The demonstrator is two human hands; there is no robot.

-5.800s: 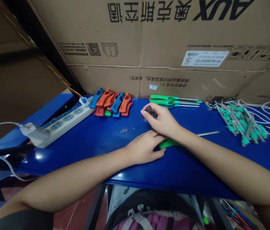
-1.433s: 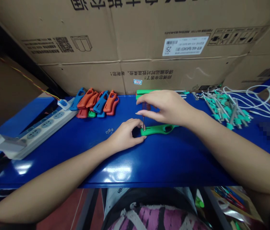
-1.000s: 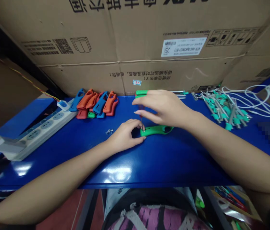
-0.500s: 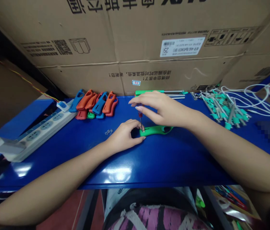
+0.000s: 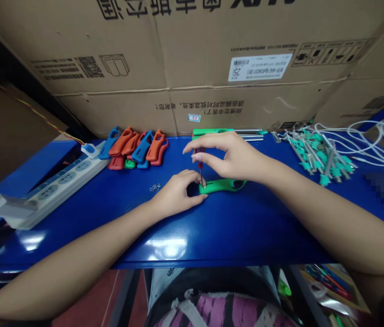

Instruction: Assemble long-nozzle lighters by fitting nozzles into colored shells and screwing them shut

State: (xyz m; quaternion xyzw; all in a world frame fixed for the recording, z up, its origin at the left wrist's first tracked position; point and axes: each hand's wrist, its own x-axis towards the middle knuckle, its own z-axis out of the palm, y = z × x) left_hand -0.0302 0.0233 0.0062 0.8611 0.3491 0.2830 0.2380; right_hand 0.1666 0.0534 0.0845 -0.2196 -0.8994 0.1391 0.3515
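Observation:
A green lighter body [image 5: 224, 185] with a trigger loop lies flat on the blue table. My left hand [image 5: 180, 193] pinches its left end between thumb and fingers. Above that end, my right hand [image 5: 227, 154] holds a small screwdriver [image 5: 200, 160] by its dark red handle, fingers closed about it. The shaft points nearly straight down, and its tip meets the casing beside my left fingertips. Whether a screw sits under the tip is too small to tell. Several small screws [image 5: 155, 187] lie left of my left hand.
Several orange, blue, red and green lighter bodies [image 5: 139, 147] are piled at the back left, by a white power strip [image 5: 64, 181]. Green lighters with metal tubes [image 5: 249, 137] lie behind my right hand. Metal tubes with teal parts [image 5: 321, 154] and a white cable [image 5: 379, 141] are at right.
The fingers and thumb of my right hand have shifted slightly around the screwdriver handle, and more of the handle shows. My left hand and the green lighter body stay in place.

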